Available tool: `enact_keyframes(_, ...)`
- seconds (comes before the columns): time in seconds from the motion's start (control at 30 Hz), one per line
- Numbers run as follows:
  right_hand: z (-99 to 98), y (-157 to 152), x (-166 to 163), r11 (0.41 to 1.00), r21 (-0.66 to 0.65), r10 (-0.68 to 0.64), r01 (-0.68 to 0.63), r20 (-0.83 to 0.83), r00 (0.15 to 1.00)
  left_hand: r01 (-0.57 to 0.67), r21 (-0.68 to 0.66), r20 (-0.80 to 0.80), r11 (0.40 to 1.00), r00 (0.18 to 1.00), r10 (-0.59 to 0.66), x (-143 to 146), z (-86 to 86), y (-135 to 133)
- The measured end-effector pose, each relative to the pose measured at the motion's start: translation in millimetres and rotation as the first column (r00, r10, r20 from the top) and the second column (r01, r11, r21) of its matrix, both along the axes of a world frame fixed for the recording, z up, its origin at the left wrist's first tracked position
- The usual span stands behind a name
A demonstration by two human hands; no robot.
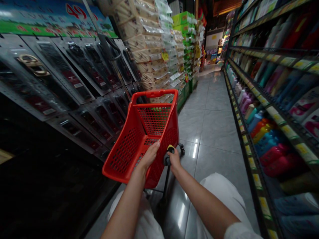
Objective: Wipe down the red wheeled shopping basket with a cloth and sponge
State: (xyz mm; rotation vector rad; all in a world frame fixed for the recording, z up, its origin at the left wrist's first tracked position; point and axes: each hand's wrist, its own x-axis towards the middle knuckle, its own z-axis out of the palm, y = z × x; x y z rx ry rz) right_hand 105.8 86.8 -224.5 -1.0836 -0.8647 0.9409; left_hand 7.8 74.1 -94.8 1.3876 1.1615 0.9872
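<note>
A red plastic shopping cart (124,159) with perforated walls stands at an angle in front of me. Nothing lies in its visible basket. My left hand (150,155) grips the basket's near right rim, its fingers partly out of sight. Just to the right, my right hand (175,158) is closed around a dark grey fitting (166,160) with a yellow top, at the cart's outer side. The cart's own red handle (159,94) is at the far end, untouched by either hand. Below the basket, a dark frame and a caster (182,148) show.
Packaged belts (82,63) hang on a rack at left, close to the cart. Tall stacks of beige packs (149,49) and green boxes (184,25) line the aisle behind it. Shelves of bottles (269,132) run along the right. Grey tiled floor (214,122) stretches ahead.
</note>
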Motion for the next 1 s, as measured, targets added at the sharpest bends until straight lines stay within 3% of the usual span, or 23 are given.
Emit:
enact_keyframes(0.07, 20.5, 3, 4, 1.0, -0.005, -0.022, 0.022, -0.04, 0.999, -0.011, 0.004, -0.014, 1.0, 1.0, 0.011, -3, -0.3, 1)
enact_keyframes(0.17, 43.8, -18, 2, 0.992, 0.127, 0.01, -0.018, 0.068, 0.998, -0.008, -0.005, -0.065, 1.0, 0.998, 0.008, -7, 3.3, 1)
enact_keyframes(0.33, 55.4, -56, -3, 0.957, 0.258, 0.062, -0.132, 0.262, 0.963, 0.025, -0.054, -0.086, 0.998, 0.996, -0.03, -9, 4.1, -1)
enact_keyframes(0.53, 74.0, -23, 18, 0.958, 0.264, 0.026, -0.112, 0.31, 0.95, 0.064, 0.009, -0.004, 0.998, 0.998, -0.064, -11, -6.4, -1)
enact_keyframes(0.6, 75.1, -29, 17, 0.956, 0.266, 0.027, -0.12, 0.328, 0.944, 0.063, -0.008, 0.006, 0.998, 0.998, -0.063, -11, -6.2, -3)
enact_keyframes(0.8, 58.5, -82, 0, 0.901, 0.311, 0.141, -0.303, 0.452, 0.881, 0.051, -0.064, 0.033, 0.997, 0.998, -0.049, -9, 0.5, -8)
enact_keyframes(0.87, 59.2, -78, 3, 0.908, 0.301, 0.132, -0.29, 0.452, 0.882, 0.035, -0.04, -0.01, 0.999, 0.999, -0.036, -10, 0.3, -8)
enact_keyframes(1.0, 73.0, -36, 17, 0.944, 0.265, 0.08, -0.198, 0.397, 0.914, 0.055, 0.008, -0.04, 0.998, 0.998, -0.054, -11, -2.2, -8)
